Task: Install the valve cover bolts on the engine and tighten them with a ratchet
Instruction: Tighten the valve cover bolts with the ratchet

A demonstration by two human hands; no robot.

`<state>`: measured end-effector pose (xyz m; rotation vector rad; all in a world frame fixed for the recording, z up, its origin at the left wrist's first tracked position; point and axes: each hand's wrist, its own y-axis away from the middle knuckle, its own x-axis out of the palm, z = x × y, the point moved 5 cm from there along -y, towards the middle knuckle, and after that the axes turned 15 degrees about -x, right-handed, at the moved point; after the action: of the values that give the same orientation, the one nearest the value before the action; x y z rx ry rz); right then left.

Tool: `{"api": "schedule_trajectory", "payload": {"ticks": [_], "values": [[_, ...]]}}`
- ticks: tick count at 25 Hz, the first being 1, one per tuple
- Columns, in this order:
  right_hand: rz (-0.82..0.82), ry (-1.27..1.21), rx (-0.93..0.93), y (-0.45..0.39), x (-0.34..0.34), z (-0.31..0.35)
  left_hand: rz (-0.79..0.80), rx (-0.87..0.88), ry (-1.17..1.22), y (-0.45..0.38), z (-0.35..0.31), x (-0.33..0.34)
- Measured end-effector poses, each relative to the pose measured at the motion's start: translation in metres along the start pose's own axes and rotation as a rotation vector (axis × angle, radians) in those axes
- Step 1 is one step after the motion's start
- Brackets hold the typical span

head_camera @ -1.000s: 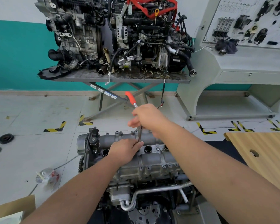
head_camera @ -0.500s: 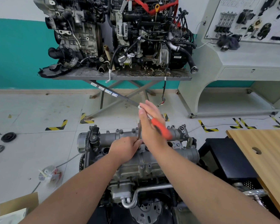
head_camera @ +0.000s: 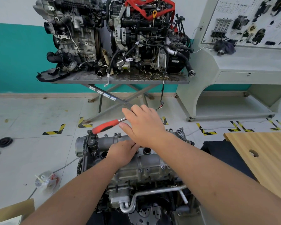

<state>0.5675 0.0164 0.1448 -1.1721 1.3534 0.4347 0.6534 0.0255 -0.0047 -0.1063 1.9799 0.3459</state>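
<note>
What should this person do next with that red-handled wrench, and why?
Probably swing the ratchet another stroke. Its red handle points left over the valve cover, the right hand is on its shaft, and the left hand steadies the base, so tightening seems underway.

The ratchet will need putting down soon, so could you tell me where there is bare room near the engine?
The wooden tabletop, right of the engine, is bare around its round hole. The floor to the left is open between the hazard tape corners and the crumpled wrapper. The valve cover is crowded: both hands and the ratchet are there.
</note>
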Motion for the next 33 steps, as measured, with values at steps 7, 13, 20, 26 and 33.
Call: {"api": "schedule_trajectory", "payload": {"ticks": [7,13,20,26,33], "values": [[0.327,-0.524,0.408,-0.021,0.003,-0.019,0.011,-0.015,0.063,0.001,0.003,-0.001],[-0.287,-1.884,1.106,0.007,0.02,-0.004,0.04,-0.02,0.185,0.003,0.005,-0.002],[-0.679,-1.623,0.907,0.026,0.036,-0.005,0.046,0.0,0.211,0.002,0.003,-0.004],[-0.439,-0.384,-0.013,0.016,0.008,0.008,0.045,0.013,0.261,0.001,0.004,-0.002],[0.12,0.025,-0.061,-0.009,-0.002,0.004,0.039,0.006,0.067,0.002,0.001,-0.001]]}}
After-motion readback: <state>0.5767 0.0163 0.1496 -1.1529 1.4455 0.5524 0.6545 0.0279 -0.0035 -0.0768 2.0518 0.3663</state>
